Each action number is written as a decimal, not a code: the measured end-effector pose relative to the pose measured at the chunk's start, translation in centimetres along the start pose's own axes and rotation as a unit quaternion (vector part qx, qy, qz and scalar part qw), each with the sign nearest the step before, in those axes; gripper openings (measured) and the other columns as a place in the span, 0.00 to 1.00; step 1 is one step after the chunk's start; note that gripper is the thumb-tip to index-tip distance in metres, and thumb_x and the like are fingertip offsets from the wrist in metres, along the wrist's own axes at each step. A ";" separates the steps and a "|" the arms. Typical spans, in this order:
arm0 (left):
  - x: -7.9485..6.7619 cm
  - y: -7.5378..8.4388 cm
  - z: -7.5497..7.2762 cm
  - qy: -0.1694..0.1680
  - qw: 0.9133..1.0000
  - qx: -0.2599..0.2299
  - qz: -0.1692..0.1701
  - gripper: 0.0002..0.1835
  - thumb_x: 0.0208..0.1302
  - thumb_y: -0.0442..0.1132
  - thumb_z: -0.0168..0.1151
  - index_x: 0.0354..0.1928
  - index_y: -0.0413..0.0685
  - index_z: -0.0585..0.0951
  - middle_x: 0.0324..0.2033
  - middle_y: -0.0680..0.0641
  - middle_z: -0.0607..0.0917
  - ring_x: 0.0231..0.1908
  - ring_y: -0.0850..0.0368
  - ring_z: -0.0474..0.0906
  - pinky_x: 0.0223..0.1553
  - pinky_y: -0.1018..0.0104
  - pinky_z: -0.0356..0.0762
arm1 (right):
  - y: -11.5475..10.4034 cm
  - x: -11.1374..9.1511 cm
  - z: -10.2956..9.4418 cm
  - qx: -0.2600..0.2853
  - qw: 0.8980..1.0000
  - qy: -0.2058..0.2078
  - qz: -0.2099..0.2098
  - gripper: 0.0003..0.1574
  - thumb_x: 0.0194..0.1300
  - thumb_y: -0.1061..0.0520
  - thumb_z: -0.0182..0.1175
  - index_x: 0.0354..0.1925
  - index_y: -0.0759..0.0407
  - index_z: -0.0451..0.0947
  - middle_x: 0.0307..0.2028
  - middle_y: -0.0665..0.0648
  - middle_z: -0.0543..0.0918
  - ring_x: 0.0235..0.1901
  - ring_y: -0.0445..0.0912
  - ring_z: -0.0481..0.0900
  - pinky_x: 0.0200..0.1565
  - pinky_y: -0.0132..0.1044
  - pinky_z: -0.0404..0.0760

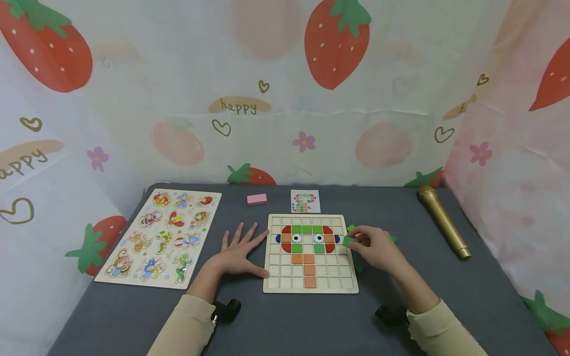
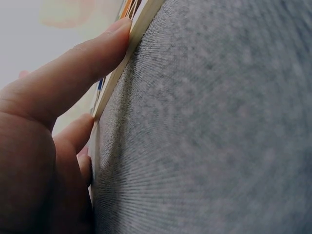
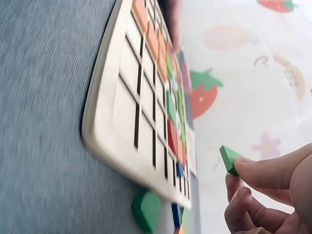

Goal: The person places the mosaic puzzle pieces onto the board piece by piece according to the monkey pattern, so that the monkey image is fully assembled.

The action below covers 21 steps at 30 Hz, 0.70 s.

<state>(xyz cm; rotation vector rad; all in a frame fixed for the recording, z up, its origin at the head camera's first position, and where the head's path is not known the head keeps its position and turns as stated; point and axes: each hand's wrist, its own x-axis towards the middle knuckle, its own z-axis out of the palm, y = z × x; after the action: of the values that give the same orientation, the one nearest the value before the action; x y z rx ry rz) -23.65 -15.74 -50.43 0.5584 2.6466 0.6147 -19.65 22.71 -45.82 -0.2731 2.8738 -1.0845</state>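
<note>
A pale wooden grid board (image 1: 285, 289) lies flat on the dark cloth, partly filled with red, green, orange, blue and eye-patterned tiles. My left hand (image 1: 240, 254) is spread at the board's left side, with its thumb and forefinger touching that edge. Over the right edge, my right hand (image 1: 376, 247) pinches a small green tile (image 3: 228, 160) between thumb and fingers, above the board's surface. Loose green pieces, one of them a rounded green tile (image 3: 146, 210), lie beside the right edge, partly hidden by the right hand in the head view.
Behind the board lie a small pattern card (image 1: 305, 201) and a pink block (image 1: 257, 199). An insect picture puzzle board (image 1: 147, 282) lies at the left. A gold microphone (image 1: 444, 222) rests at the right. A strawberry-print curtain (image 1: 285, 143) stands behind the table.
</note>
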 end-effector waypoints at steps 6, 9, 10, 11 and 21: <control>0.0 0.0 0.0 -0.003 1.000 -0.002 0.003 0.62 0.46 0.73 0.72 0.81 0.69 0.51 0.82 0.48 0.40 0.78 0.38 0.21 0.70 0.29 0.20 | -1.4 0.1 1.4 0.013 1.000 -0.008 -0.014 0.11 0.69 0.57 0.65 0.48 0.59 0.84 0.34 0.53 0.86 0.30 0.41 0.80 0.31 0.37 0.78; 0.0 0.0 0.0 -0.003 1.000 -0.002 0.004 0.62 0.46 0.73 0.71 0.81 0.69 0.51 0.82 0.48 0.40 0.78 0.38 0.21 0.70 0.29 0.20 | -2.1 0.1 2.3 0.024 0.999 -0.016 -0.022 0.09 0.68 0.57 0.66 0.46 0.58 0.84 0.33 0.52 0.86 0.30 0.41 0.80 0.32 0.36 0.79; 0.0 0.0 0.0 -0.002 1.000 -0.002 0.004 0.62 0.46 0.73 0.71 0.81 0.69 0.51 0.82 0.48 0.40 0.78 0.38 0.21 0.70 0.29 0.20 | -2.4 0.1 2.6 0.029 0.999 -0.019 -0.023 0.08 0.68 0.57 0.66 0.45 0.57 0.84 0.33 0.51 0.86 0.30 0.40 0.80 0.33 0.36 0.79; 0.0 0.0 0.0 -0.002 1.000 -0.002 0.004 0.62 0.46 0.73 0.71 0.81 0.69 0.51 0.82 0.48 0.40 0.78 0.38 0.21 0.71 0.29 0.20 | -2.6 0.1 3.0 0.033 0.999 -0.023 -0.028 0.08 0.68 0.57 0.66 0.44 0.57 0.84 0.33 0.51 0.86 0.30 0.40 0.80 0.33 0.36 0.79; -0.1 0.1 -0.1 -0.002 1.000 -0.002 0.002 0.62 0.46 0.73 0.72 0.81 0.70 0.51 0.82 0.48 0.40 0.78 0.38 0.21 0.71 0.29 0.20 | -4.7 0.1 7.0 0.079 0.991 -0.085 -0.065 0.03 0.68 0.57 0.66 0.40 0.54 0.83 0.30 0.48 0.84 0.27 0.40 0.79 0.29 0.33 0.78</control>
<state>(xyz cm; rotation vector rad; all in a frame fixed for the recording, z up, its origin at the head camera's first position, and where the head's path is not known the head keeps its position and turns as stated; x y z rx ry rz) -23.60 -15.78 -50.27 0.5646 2.6413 0.6185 -18.29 14.74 -47.98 -0.5219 2.6343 -1.2367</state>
